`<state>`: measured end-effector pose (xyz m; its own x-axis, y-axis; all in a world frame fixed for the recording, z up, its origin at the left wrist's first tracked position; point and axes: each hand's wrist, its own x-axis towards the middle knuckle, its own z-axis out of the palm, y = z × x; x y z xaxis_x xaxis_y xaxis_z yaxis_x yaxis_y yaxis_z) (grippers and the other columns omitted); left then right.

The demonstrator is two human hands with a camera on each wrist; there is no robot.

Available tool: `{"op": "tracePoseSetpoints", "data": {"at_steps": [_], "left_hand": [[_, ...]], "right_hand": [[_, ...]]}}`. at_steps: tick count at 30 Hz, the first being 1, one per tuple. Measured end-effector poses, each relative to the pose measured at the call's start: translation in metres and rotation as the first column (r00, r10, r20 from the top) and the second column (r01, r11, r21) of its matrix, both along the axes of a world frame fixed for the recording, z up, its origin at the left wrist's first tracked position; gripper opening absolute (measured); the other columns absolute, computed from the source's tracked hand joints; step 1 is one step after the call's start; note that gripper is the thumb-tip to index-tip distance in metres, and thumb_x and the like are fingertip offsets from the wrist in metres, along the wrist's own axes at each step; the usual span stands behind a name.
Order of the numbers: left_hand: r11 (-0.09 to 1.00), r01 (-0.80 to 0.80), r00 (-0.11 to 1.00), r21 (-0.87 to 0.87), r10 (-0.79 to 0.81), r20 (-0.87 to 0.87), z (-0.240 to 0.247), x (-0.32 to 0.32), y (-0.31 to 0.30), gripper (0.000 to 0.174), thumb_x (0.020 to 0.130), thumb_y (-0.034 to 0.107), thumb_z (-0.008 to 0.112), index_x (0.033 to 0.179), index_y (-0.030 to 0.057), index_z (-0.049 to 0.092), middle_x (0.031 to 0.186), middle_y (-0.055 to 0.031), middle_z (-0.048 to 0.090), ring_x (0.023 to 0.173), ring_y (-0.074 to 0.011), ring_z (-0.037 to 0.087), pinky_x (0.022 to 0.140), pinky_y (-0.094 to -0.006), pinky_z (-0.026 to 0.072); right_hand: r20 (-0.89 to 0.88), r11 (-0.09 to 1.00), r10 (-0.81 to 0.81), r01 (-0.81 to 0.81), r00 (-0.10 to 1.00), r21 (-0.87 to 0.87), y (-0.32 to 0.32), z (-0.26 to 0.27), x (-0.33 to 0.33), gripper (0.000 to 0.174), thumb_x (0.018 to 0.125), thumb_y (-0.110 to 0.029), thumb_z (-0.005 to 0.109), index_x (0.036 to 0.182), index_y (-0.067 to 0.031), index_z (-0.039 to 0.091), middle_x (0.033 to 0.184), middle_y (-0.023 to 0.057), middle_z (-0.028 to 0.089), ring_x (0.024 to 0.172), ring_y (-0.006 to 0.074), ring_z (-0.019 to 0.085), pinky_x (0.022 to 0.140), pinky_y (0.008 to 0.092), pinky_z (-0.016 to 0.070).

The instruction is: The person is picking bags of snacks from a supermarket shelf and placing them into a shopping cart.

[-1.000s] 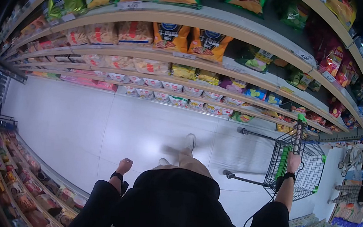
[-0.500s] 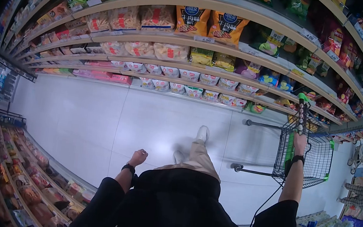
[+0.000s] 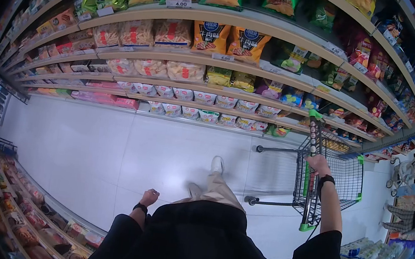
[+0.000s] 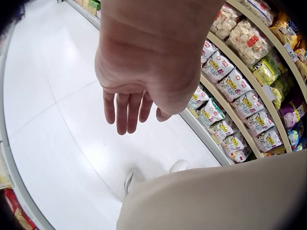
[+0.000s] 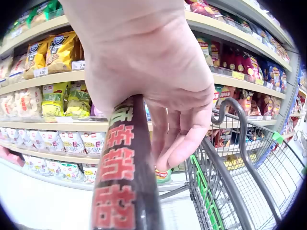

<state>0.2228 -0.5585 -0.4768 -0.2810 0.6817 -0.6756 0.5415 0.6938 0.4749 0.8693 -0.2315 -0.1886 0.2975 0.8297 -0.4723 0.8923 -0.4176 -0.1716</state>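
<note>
My right hand [image 3: 319, 165] grips the handlebar of a wire shopping cart [image 3: 344, 175] on my right in the head view. Up close in the right wrist view, the dark handlebar [image 5: 122, 177] with red lettering runs under the palm, and the fingers [image 5: 184, 134] hang bent over its far side. My left hand [image 3: 149, 196] hangs beside my body, away from the shelves. Its fingers [image 4: 122, 112] are relaxed and hold nothing in the left wrist view.
Long shelves [image 3: 170, 55] of bagged snacks run along the front, with orange chip bags [image 3: 211, 37] among them. Another packaged-goods shelf [image 3: 26, 211] stands at the lower left. White floor [image 3: 82, 140] lies between. A person [image 3: 409, 219] is at the far right, near a stroller [image 3: 404, 172].
The cart and my right hand have shifted left in the head view, nearer my body, and the handlebar's lower green end now shows. My left hand still hangs at my side.
</note>
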Motion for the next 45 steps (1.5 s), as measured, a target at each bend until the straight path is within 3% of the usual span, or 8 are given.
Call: {"op": "tracePoseSetpoints", "data": {"at_steps": [7,11,12,27,35,38,43,45], "left_hand": [[1.0,-0.01,1.0,0.022,0.01,0.022,-0.002,0.007,0.006,0.04,0.085,0.036,0.06,0.101,0.0001,0.068,0.097,-0.0243,0.069,0.097,-0.039,0.065,0.088,-0.0438,0.0511],[0.999,0.019,1.0,0.043,-0.019,-0.009,0.003,0.006,0.009,0.039,0.085,0.035,0.06,0.1,-0.0007,0.068,0.097,-0.0249,0.068,0.097,-0.0394,0.065,0.088,-0.0436,0.0513],[0.999,0.027,1.0,0.045,-0.027,-0.014,0.005,0.005,0.011,0.04,0.085,0.035,0.06,0.101,-0.0008,0.067,0.097,-0.0252,0.068,0.097,-0.0397,0.065,0.088,-0.0436,0.0512],[0.998,-0.061,0.998,0.018,0.062,-0.031,0.01,-0.01,-0.025,0.042,0.086,0.038,0.058,0.103,0.0005,0.067,0.098,-0.0264,0.067,0.1,-0.0398,0.064,0.09,-0.0436,0.0508],[0.997,-0.068,0.997,-0.024,0.067,-0.034,0.016,-0.014,-0.026,0.042,0.086,0.038,0.058,0.106,0.0023,0.067,0.103,-0.025,0.067,0.103,-0.0401,0.062,0.093,-0.0444,0.0497],[0.991,-0.129,0.992,-0.015,0.129,-0.007,0.018,-0.008,-0.015,0.044,0.086,0.037,0.059,0.106,-0.0009,0.066,0.094,-0.0204,0.07,0.091,-0.033,0.068,0.084,-0.0399,0.0531],[0.984,-0.174,0.981,0.034,0.17,0.09,0.045,0.002,0.022,0.045,0.088,0.035,0.059,0.109,-0.0039,0.064,0.09,-0.0173,0.071,0.082,-0.0241,0.069,0.074,-0.0346,0.0543],[0.996,-0.079,0.996,0.034,0.077,0.053,0.05,0.004,0.044,0.046,0.09,0.038,0.056,0.114,-0.0008,0.063,0.1,-0.0203,0.07,0.094,-0.0301,0.068,0.083,-0.0371,0.0532]], "right_hand": [[-0.068,0.987,0.054,-0.064,0.996,-0.148,0.005,0.003,-0.038,0.056,0.075,-0.047,0.067,0.087,0.008,0.064,0.084,0.0134,0.066,0.062,0.0226,0.064,0.055,0.033,0.0531],[-0.117,0.989,0.092,-0.104,0.989,-0.101,0.01,-0.012,-0.055,0.056,0.074,-0.047,0.069,0.081,0.0074,0.063,0.079,0.0128,0.065,0.06,0.0216,0.06,0.054,0.0335,0.0511],[-0.122,0.983,0.136,-0.149,0.983,-0.109,0.008,-0.005,-0.066,0.058,0.077,-0.047,0.065,0.084,0.0111,0.066,0.082,0.0209,0.067,0.064,0.0265,0.066,0.057,0.0351,0.0535],[-0.418,0.961,0.238,-0.274,0.877,-0.027,0.053,-0.044,-0.153,0.068,0.079,-0.058,0.063,0.076,0.0095,0.064,0.067,0.0157,0.064,0.056,0.0247,0.065,0.056,0.034,0.0527],[-0.384,0.939,0.318,-0.345,0.867,0.001,0.054,-0.038,-0.207,0.086,0.083,-0.07,0.046,0.094,0.0133,0.065,0.078,0.0225,0.068,0.069,0.0279,0.068,0.071,0.0377,0.0531],[-0.375,0.93,0.324,-0.365,0.869,-0.042,0.052,-0.02,-0.23,0.09,0.082,-0.071,0.049,0.101,0.0155,0.064,0.096,0.0269,0.066,0.074,0.0337,0.068,0.07,0.0393,0.0544],[-0.144,0.857,0.48,-0.427,0.866,0.287,0.034,-0.031,-0.263,0.095,0.086,-0.076,0.032,0.095,0.0121,0.067,0.089,0.031,0.066,0.084,0.0445,0.065,0.079,0.0469,0.0521],[-0.126,0.832,0.502,-0.438,0.856,0.341,0.025,-0.012,-0.273,0.089,0.089,-0.071,0.033,0.09,0.0106,0.068,0.085,0.0301,0.066,0.083,0.0446,0.065,0.078,0.0468,0.0522]]}}
